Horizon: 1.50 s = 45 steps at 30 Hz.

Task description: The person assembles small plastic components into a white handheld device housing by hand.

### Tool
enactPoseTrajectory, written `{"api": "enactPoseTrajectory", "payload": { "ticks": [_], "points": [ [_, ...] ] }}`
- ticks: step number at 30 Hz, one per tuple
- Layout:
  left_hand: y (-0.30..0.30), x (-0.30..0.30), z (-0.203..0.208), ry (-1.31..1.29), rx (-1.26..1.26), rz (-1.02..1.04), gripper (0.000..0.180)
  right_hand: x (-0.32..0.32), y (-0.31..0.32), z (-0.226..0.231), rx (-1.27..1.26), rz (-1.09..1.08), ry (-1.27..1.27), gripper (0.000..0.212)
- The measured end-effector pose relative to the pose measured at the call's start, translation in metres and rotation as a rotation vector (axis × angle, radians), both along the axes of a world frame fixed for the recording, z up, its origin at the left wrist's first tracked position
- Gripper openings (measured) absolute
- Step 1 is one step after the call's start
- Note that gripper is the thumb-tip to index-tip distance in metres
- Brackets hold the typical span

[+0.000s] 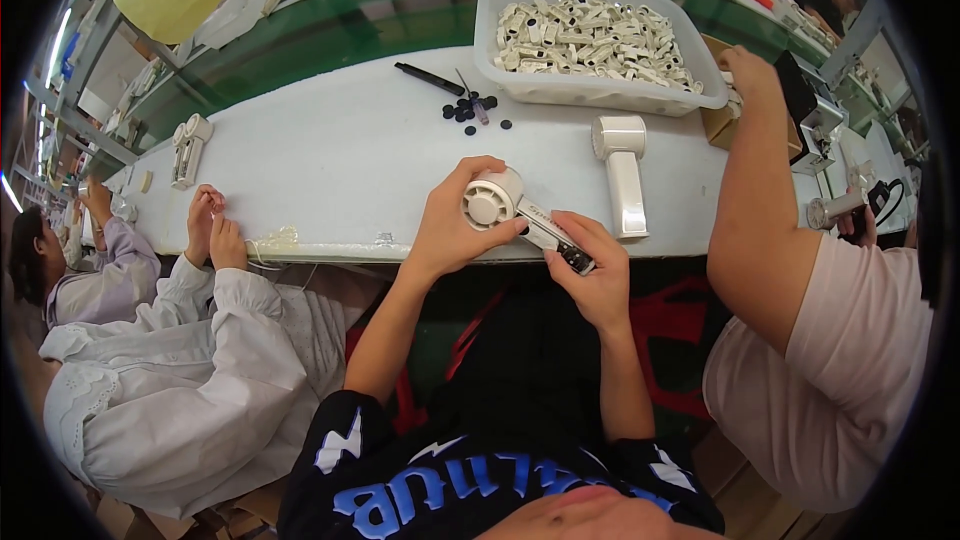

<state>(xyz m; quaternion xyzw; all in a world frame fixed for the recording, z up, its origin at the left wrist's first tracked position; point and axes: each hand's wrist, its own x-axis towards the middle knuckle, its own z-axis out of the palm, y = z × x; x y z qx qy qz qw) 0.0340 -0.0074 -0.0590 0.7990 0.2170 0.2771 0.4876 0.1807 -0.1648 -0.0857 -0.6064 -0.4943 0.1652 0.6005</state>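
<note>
A white handheld fan (490, 202) is held at a slant over the table's front edge. Around its round, vented head my left hand (446, 225) is closed, thumb toward the neck. The fingers of my right hand (600, 278) grip the lower handle, where dark inner parts show at the open end. Another white handheld fan (627, 190) lies on the table just right of my hands. Beyond them are several small black discs (458, 112), a thin screwdriver (479, 110) with a see-through handle, and a black pen-like tool (430, 78).
A translucent bin (610, 98) full of small white parts stands at the back right. A co-worker's arm (752, 155) reaches to a cardboard box (718, 128) beside it. On the left, another co-worker's hands (215, 230) work near an opened fan (188, 152). A green strip (330, 32) runs behind.
</note>
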Motion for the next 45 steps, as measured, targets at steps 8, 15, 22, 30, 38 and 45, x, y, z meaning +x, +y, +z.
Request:
{"api": "enactPoseTrajectory", "payload": {
  "ticks": [8, 15, 22, 30, 38, 45],
  "points": [
    [-0.038, -0.022, 0.02, -0.384, -0.343, 0.412, 0.075, -0.051, 0.003, 0.03, 0.149, 0.032, 0.118, 0.044],
    [0.091, -0.123, 0.024, 0.116, 0.229, 0.913, 0.065, 0.048, -0.008, 0.028, -0.136, -0.793, -0.454, 0.042],
    [0.075, -0.084, 0.01, 0.541, 0.496, 1.232, 0.072, 0.027, 0.006, 0.028, -0.286, -0.41, 0.112, 0.042],
    [0.01, 0.056, -0.027, -0.248, 0.023, 0.383, 0.059, -0.001, 0.032, 0.036, -0.189, 0.06, -0.271, 0.036],
    [0.004, 0.062, -0.015, -0.281, -0.129, 0.327, 0.047, 0.158, 0.197, 0.07, -0.131, -0.441, -0.642, 0.024],
    [0.006, 0.057, -0.021, -0.268, -0.157, 0.325, 0.038, 0.187, 0.22, 0.077, -0.436, -0.447, -0.829, 0.025]
  ]
}}
